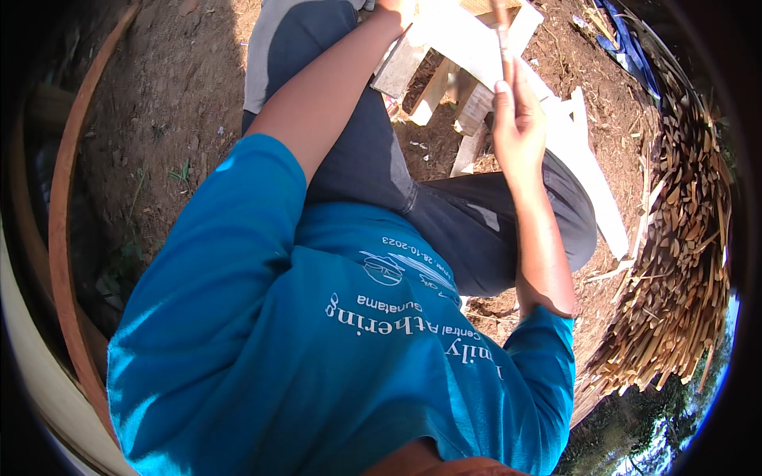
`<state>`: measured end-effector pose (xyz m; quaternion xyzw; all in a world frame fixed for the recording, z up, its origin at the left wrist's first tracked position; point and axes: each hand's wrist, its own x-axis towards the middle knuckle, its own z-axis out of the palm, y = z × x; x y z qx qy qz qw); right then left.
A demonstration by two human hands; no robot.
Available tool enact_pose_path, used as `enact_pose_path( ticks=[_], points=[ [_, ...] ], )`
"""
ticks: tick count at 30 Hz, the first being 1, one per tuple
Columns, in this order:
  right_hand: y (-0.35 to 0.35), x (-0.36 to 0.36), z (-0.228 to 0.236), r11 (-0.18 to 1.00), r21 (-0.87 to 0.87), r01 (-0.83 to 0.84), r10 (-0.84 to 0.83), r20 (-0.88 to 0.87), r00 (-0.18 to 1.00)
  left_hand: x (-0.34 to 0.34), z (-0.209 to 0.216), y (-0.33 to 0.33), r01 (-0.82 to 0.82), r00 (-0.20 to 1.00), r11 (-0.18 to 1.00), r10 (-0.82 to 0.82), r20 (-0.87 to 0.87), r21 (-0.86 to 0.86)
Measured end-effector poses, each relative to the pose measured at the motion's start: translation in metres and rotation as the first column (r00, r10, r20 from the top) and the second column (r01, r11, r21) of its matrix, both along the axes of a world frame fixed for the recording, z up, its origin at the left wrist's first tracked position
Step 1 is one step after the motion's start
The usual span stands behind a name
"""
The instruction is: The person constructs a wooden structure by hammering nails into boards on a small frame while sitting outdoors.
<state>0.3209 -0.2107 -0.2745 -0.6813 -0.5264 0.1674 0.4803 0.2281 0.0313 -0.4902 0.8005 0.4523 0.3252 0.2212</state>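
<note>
My right hand [520, 131] is closed around a thin brown stick [505, 47], thumb laid along it. The stick points away from me and leaves the picture at the top edge. Below it stands a low structure of pale boards [464, 40], partly washed out by sunlight. My left arm reaches forward across my left thigh. Only the wrist and part of my left hand [394, 6] show at the top edge, close to the boards. Its fingers are out of the picture, so what it holds cannot be seen.
A large bundle of thin split sticks [659, 293] lies at the right. Blue sheeting [631, 51] is at the far right. Brown soil [178, 103] with wood scraps surrounds my legs. A long curved strip of brown wood [62, 198] runs along the left.
</note>
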Motion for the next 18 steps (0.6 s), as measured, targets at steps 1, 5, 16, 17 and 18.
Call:
enact_pose_path(
  ticks=[1, 5, 16, 17, 18],
  points=[
    [-0.005, 0.013, -0.018, 0.972, -0.233, -0.039, 0.065, 0.103, 0.993, 0.003, 0.008, 0.002, 0.056, 0.997, 0.994, -0.050, -0.064, 0.094],
    [0.000, -0.006, 0.012, 0.960, -0.262, -0.097, 0.071, -0.106, 0.992, -0.001, -0.005, 0.004, 0.583, 0.470, 0.538, 0.388, 0.793, -0.609],
    [0.013, -0.010, 0.044, 0.999, -0.011, -0.037, 0.035, -0.148, 0.988, -0.010, 0.019, -0.005, -0.001, 0.995, 0.980, -0.019, -0.100, -0.198],
    [0.017, -0.020, 0.070, 0.993, 0.121, -0.014, 0.043, -0.241, 0.970, -0.010, 0.026, -0.002, 0.004, 0.999, 0.956, -0.018, -0.043, -0.292],
    [0.014, -0.015, 0.064, 0.978, 0.201, -0.052, 0.106, -0.267, 0.958, -0.010, 0.030, -0.002, 0.014, 1.000, 0.924, -0.010, 0.012, -0.383]
  ],
)
